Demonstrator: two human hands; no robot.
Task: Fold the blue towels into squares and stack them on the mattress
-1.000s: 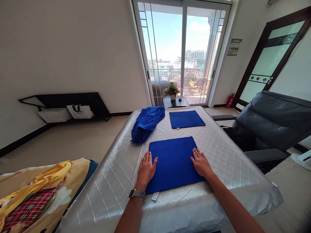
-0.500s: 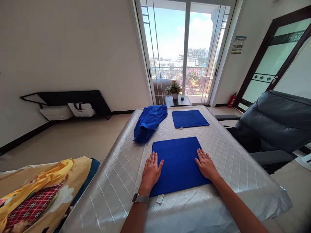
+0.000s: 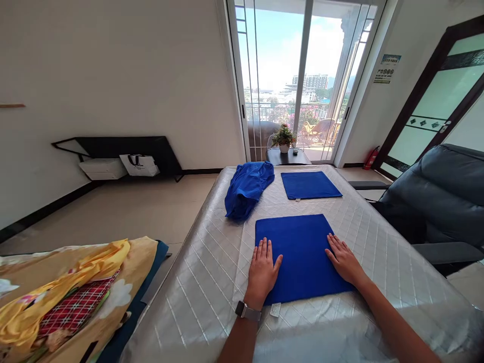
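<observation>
A flat blue cloth piece (image 3: 302,257), roughly rectangular and looking like a cushion cover, lies before me with a small white tag at its near edge. My left hand (image 3: 263,269) rests flat on its left edge, fingers stretched out, a watch (image 3: 247,311) on the wrist. On the right edge lies my right hand (image 3: 345,258), also flat with fingers extended. Beyond it is a second flat blue cover (image 3: 311,185). To that one's left sits a crumpled heap of blue cloth (image 3: 247,189). All lie on a silvery quilted mattress (image 3: 204,282).
A dark armchair (image 3: 442,201) stands along the right side. At lower left, patterned bedding (image 3: 139,262) holds a yellow cloth (image 3: 86,267) and a red plaid cloth (image 3: 79,305). A potted plant (image 3: 283,138) stands on a small table by the glass door.
The view has turned slightly left, so everything sits further right. Both hands stay flat on the cover's side edges, and the cloths lie as before.
</observation>
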